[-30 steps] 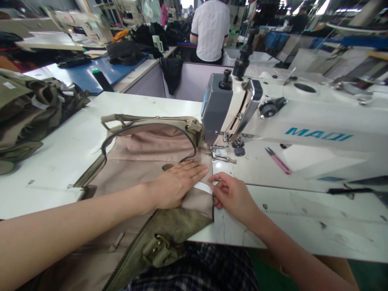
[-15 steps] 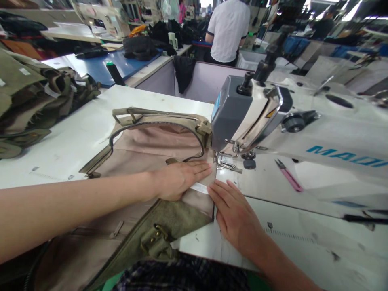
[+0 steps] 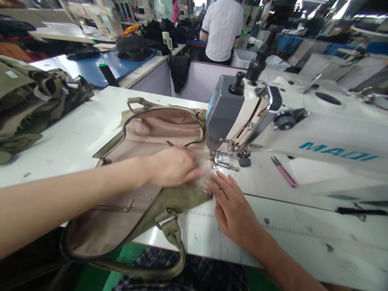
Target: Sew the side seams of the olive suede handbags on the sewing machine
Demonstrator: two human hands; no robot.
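Observation:
An olive bag [image 3: 188, 197] with a pinkish-beige lining and open zips lies spread on the white table, its right edge at the needle area of the sewing machine [image 3: 230, 117]. My left hand [image 3: 176, 165] presses on the lining with its fingers curled; its fingertips are blurred, and a grip on the fabric cannot be made out. Flat near the bag's right edge, just below the presser foot [image 3: 224, 161], rests my right hand [image 3: 232, 202], fingers spread. A strap handle [image 3: 178, 246] hangs over the table's front edge.
Pink-handled snips [image 3: 285, 171] lie right of the needle. A pile of olive pieces [image 3: 36, 101] is at the left. Behind are a dark thread cone [image 3: 107, 74], a blue table [image 3: 121, 66] and a person in a white shirt [image 3: 222, 30].
The bag has shifted away from me and turned, bringing its front handle into view. My left hand has moved up and its fingers have curled. The white strip between my hands no longer shows.

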